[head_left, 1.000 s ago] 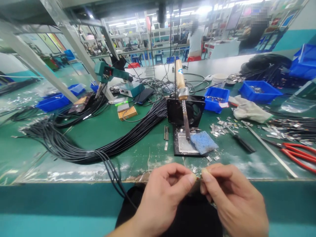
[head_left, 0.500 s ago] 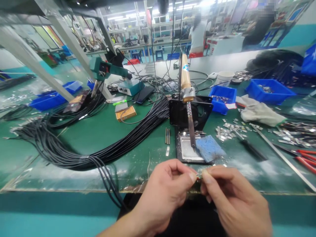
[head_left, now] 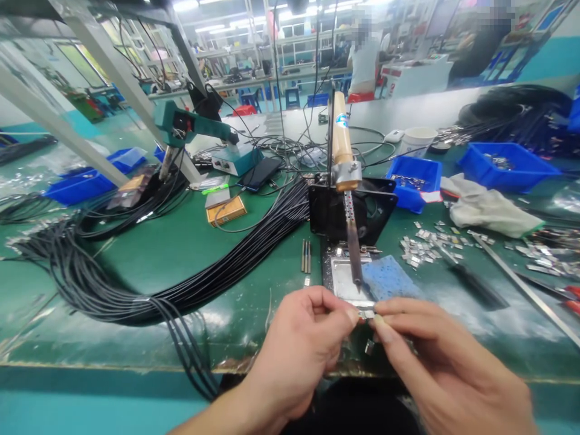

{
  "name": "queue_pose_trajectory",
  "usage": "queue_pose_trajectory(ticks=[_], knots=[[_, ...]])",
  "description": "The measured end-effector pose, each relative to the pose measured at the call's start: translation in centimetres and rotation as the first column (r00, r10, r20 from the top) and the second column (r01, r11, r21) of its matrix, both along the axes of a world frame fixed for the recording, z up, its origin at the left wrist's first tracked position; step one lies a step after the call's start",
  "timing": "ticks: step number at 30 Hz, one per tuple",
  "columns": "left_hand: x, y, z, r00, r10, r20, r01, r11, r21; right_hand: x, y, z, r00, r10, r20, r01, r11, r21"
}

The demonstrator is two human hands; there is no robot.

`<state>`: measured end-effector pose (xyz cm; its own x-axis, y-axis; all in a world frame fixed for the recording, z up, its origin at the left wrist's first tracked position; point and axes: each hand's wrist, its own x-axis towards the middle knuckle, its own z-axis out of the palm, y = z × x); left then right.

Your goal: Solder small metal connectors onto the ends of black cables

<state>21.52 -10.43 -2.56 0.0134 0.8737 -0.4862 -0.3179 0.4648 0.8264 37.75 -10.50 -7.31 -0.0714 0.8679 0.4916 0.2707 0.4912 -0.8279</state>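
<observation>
A small metal connector piece (head_left: 368, 314) with a bit of red and green sits between the fingertips of both hands. My left hand (head_left: 312, 338) pinches its left end. Thumb and fingers of my right hand (head_left: 426, 347) close on its right end. Just beyond them, a soldering iron (head_left: 353, 241) with a wooden handle points tip down over a metal tray (head_left: 348, 278). A blue sponge (head_left: 390, 277) lies beside the tip. Another small metal piece (head_left: 369, 347) shows below the fingers.
A thick bundle of black cables (head_left: 199, 284) curves across the left. Right of the iron are blue bins (head_left: 507, 169), a white glove (head_left: 489, 208), scattered metal parts (head_left: 423, 244), a black-handled tool (head_left: 480, 287) and a long metal strip (head_left: 525, 287).
The view has shifted slightly. My right hand's fingers have opened out a little at the connector piece, and more of the piece shows. A small metal piece now shows below the fingers.
</observation>
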Motion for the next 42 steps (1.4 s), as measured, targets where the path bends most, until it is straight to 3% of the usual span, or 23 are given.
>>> queue_pose_trajectory(ticks=[7, 13, 26, 42], knots=[[-0.2, 1.0, 0.1, 1.000, 0.002, -0.011, -0.002, 1.000, -0.004, -0.2, 0.8, -0.1, 0.999, 0.042, 0.031, -0.043, 0.999, 0.031], [-0.2, 1.4, 0.1, 1.000, -0.005, -0.024, 0.005, 1.000, -0.010, -0.2, 1.0, -0.1, 0.995, -0.003, 0.096, -0.003, 0.998, 0.059], [0.0, 1.4, 0.2, 0.998, 0.012, 0.066, -0.009, 0.999, -0.049, -0.5, 1.4, 0.0, 0.994, 0.003, 0.108, -0.008, 0.999, 0.051], [0.1, 1.4, 0.7, 1.000, 0.018, -0.020, -0.019, 0.999, -0.043, -0.6, 1.6, 0.3, 0.996, -0.008, 0.084, 0.004, 0.999, 0.053]])
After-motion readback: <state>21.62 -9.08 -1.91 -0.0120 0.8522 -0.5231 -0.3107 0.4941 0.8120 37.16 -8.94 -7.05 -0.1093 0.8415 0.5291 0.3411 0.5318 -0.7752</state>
